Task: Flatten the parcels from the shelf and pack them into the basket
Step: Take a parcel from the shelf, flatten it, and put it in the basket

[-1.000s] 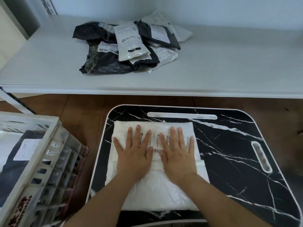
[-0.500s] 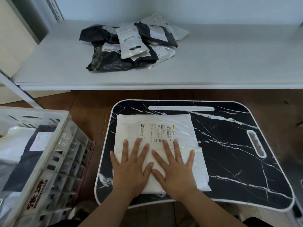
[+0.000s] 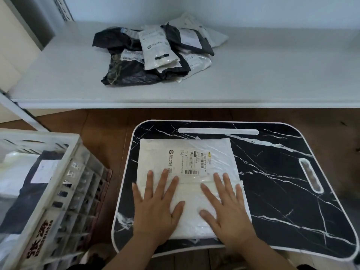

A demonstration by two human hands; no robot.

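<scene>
Your left hand [image 3: 155, 207] and right hand [image 3: 226, 207] both lie flat, fingers straight and spread, pressing the near half of the white plastic mailer parcel [image 3: 187, 168] on the black marble-patterned lap tray [image 3: 282, 191]. The film looks slick, so pushing outward could slide the parcel toward the tray's near edge, which it nearly reaches already; trapped air may also spring it back. You have open tray to the right. The white slotted plastic basket [image 3: 64, 191] stands just left of the tray, already holding parcels. More black and white parcels [image 3: 155, 55] wait piled on the white shelf [image 3: 272, 75] at the far side.
</scene>
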